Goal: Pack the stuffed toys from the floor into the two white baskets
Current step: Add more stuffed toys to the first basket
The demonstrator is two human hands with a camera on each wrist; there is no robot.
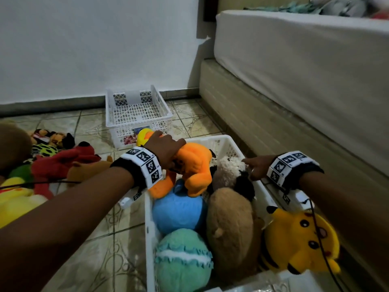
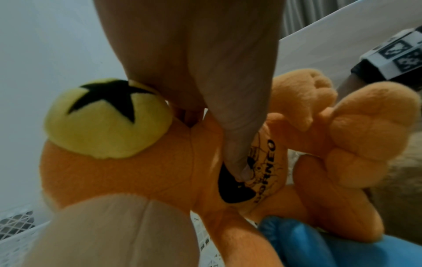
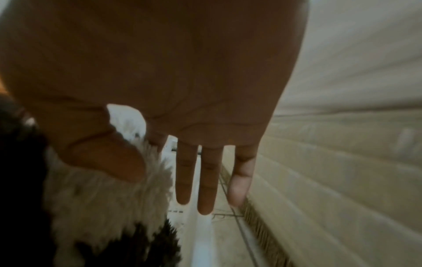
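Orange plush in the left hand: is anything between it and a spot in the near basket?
Yes. The orange plush, gripped by the left hand, hangs over the near basket, but the blue plush lies directly beneath and the fluffy white-and-black toy sits beside it.

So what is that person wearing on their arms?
Each wrist has a black band under a white cuff printed with black square code patterns: the left wristband and the right wristband. Small white tags hang below them, and a thin black cable trails from the right one. Forearms are bare, no sleeves.
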